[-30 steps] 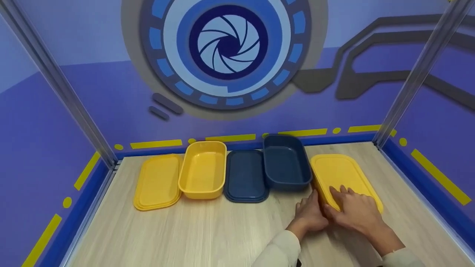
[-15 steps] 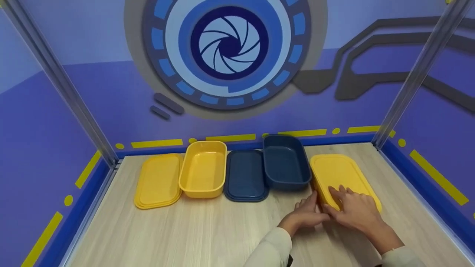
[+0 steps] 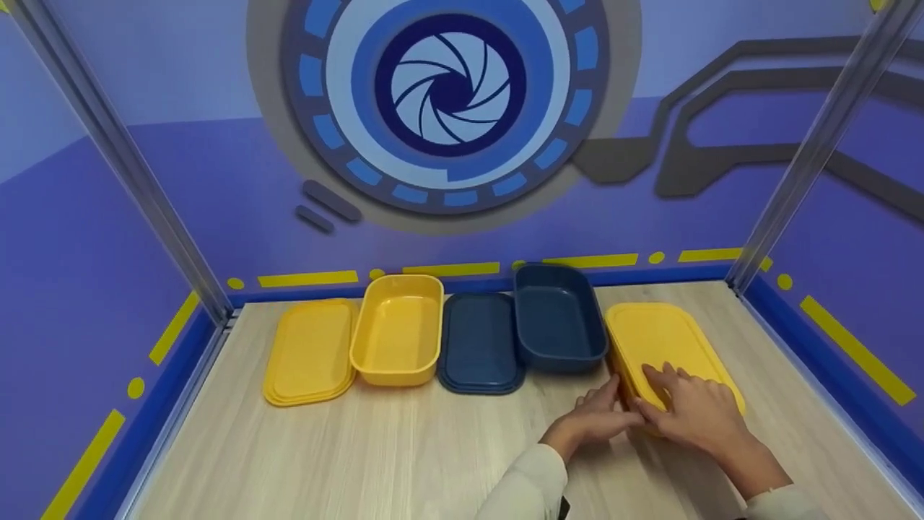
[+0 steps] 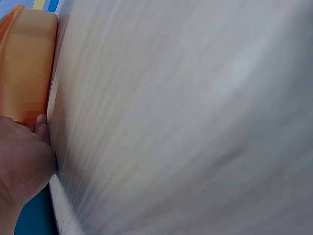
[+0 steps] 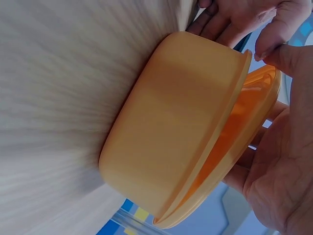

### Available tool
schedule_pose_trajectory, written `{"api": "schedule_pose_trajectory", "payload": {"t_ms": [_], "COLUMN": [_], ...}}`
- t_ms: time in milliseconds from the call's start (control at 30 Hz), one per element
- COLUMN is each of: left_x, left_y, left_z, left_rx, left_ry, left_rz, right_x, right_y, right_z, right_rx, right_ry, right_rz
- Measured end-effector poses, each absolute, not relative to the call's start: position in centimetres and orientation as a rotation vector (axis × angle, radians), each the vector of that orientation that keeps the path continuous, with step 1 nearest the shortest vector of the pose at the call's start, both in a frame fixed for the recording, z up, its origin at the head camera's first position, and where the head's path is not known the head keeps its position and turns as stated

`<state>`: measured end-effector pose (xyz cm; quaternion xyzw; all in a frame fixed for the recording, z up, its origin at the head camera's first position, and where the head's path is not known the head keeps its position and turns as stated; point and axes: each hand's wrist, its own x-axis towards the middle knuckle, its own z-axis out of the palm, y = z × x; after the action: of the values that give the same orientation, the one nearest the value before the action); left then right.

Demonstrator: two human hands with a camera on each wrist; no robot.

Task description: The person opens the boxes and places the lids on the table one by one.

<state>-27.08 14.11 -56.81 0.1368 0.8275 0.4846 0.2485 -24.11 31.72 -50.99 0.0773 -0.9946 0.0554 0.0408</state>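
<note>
A yellow lidded box stands at the right of the table, its yellow lid (image 3: 660, 328) on top. In the right wrist view, the lid is raised from the rim of the yellow box (image 5: 166, 117) at the near left corner, leaving a gap along the near end. My right hand (image 3: 700, 415) pinches the lid there, thumb at its edge and fingers over its top. Beside the box, my left hand (image 3: 588, 419) rests its extended fingers against the left wall. Its thumb reaches to that same corner, close to the right thumb.
Left of the box, a dark blue box (image 3: 559, 325) and a dark blue lid (image 3: 480, 343) lie side by side. Farther left are an uncovered yellow box (image 3: 399, 332) and another yellow lid (image 3: 310, 350). Purple panels (image 3: 202, 180) bound the wooden table (image 3: 404, 462).
My left wrist has shifted slightly left, and its thumb now points more to the right. The right hand keeps its place on the lid. The head view has drifted a little.
</note>
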Motion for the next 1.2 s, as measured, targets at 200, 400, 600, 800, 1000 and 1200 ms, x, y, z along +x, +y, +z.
{"api": "schedule_pose_trajectory", "payload": {"t_ms": [200, 400, 600, 800, 1000, 1200], "left_x": [-26.8, -26.6, -26.8, -26.8, -26.7, -26.6], "left_y": [14.5, 14.8, 14.7, 14.7, 14.8, 14.7], "left_z": [-56.9, -57.3, -57.2, -57.1, -57.1, -57.1], "left_rx": [0.359, 0.369, 0.337, 0.334, 0.321, 0.275], "left_ry": [2.297, 2.376, 2.400, 2.371, 2.358, 2.339], "left_rz": [1.345, 1.301, 1.306, 1.342, 1.335, 1.346], "right_x": [-23.6, -22.6, -22.0, -21.6, -21.3, -21.3], "right_y": [31.6, 31.5, 31.4, 31.9, 32.7, 33.4], "right_z": [-51.0, -51.3, -50.8, -49.8, -48.8, -47.8], "right_rx": [0.283, 0.312, 0.307, 0.282, 0.212, 0.195], "right_ry": [-2.953, -2.839, -2.796, -2.705, -2.584, -2.511], "right_rz": [0.178, 0.210, 0.171, 0.233, 0.305, 0.367]}}
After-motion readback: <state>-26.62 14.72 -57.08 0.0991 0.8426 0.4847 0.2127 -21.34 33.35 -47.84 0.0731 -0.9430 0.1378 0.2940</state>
